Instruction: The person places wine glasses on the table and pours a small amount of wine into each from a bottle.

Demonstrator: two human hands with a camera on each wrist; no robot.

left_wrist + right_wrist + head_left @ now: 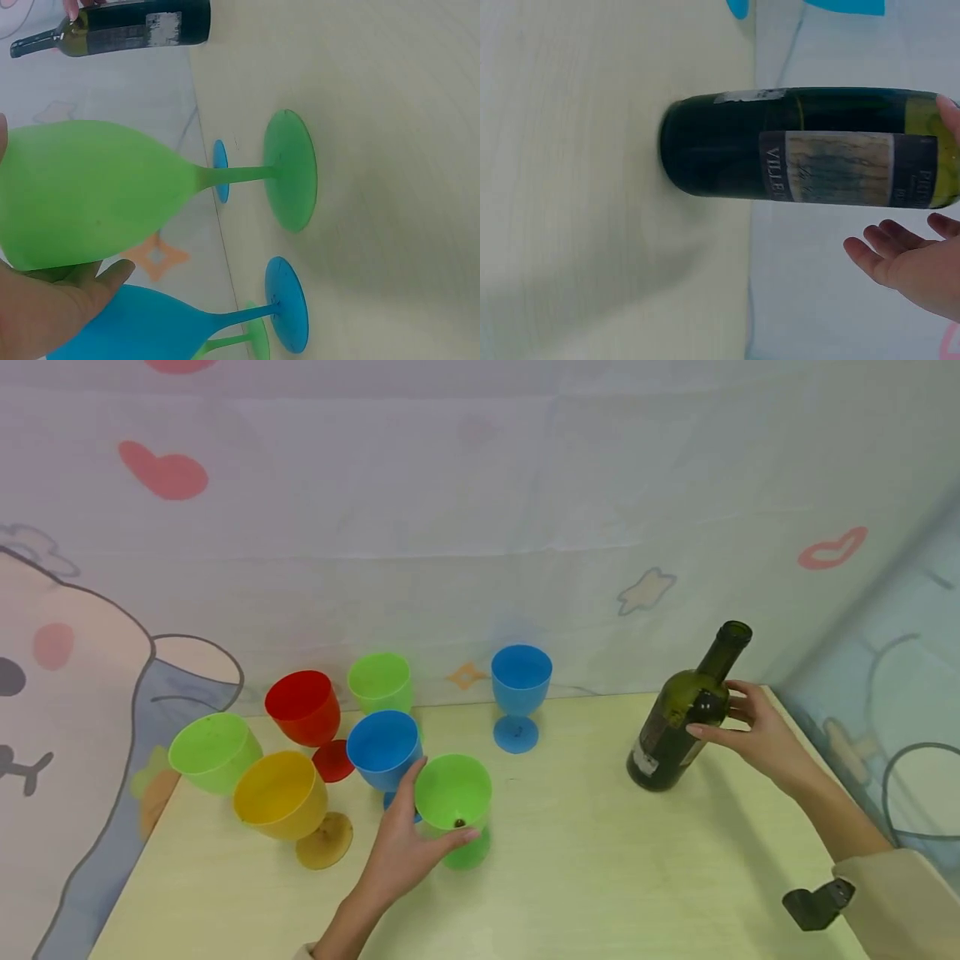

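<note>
My left hand is around the bowl of a green plastic goblet, with thumb and fingers on opposite sides. In the left wrist view the base of this green goblet stands on the table. A dark green wine bottle stands upright at the right. Beside it is my right hand, its thumb at the glass below the neck. The right wrist view shows the fingers loosely extended and apart from the labelled bottle.
Left of the held goblet stand a blue goblet, a yellow one, a red one and two green ones. Another blue goblet stands near the table's back edge. A printed cloth hangs behind the pale table.
</note>
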